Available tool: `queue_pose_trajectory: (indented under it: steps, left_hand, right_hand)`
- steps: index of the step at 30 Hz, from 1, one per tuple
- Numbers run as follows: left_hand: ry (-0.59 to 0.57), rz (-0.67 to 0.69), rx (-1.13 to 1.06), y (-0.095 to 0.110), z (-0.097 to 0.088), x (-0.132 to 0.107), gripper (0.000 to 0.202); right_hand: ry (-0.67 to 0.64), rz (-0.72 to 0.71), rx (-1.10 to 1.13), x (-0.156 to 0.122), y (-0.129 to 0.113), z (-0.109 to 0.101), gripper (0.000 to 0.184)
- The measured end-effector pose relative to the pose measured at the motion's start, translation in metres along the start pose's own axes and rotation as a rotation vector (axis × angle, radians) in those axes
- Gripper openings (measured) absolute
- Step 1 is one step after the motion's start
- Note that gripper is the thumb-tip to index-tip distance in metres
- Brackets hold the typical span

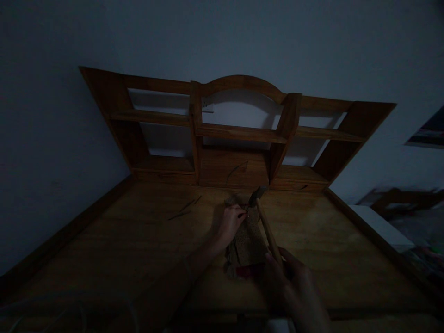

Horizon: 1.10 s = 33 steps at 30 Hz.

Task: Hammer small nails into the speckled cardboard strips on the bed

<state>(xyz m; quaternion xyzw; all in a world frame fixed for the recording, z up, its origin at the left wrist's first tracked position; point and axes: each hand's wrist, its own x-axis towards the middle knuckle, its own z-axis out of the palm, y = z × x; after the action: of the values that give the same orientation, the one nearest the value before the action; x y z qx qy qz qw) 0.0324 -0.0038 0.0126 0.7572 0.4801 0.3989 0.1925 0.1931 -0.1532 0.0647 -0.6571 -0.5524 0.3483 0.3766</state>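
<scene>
My right hand (pixel 291 282) is wrapped round the wooden handle of a hammer (pixel 268 231), whose dark metal head is raised at the far end. Below the head lies a brown, speckled, brick-like block (pixel 251 243) with torn wrapping along its left side and a dark red patch at its near end. The fingers of my left hand (pixel 231 224) are pinched together at the block's far left corner, close to the hammer head. Something thin and reddish shows by those fingertips, too small and dark to name.
The wooden desk (pixel 132 240) has a raised rim on both sides. Several thin dark strips (pixel 183 210) lie to the left of the block. A wooden shelf unit (pixel 239 134) stands along the back against the wall. White furniture (pixel 378 226) is beyond the right edge. Light is dim.
</scene>
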Motion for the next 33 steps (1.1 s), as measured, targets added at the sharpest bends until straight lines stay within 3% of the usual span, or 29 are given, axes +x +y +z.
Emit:
queue_pose_trajectory:
  steps: [13,20,33]
  left_hand:
    - [-0.006,0.019,-0.010,-0.0016,0.0005,-0.0007,0.013]
    - [0.002,0.011,-0.024,0.0004,0.0007,-0.0005,0.015]
    - [-0.011,0.004,-0.003,-0.0038,0.0037,0.0001,0.013]
  right_hand:
    - [-0.040,-0.022,0.021,0.0022,0.0013,0.0046,0.049]
    - [-0.140,-0.035,0.053,-0.0007,-0.0027,-0.0031,0.043]
    - [-0.136,-0.076,-0.023,-0.0001,-0.0015,-0.0039,0.039]
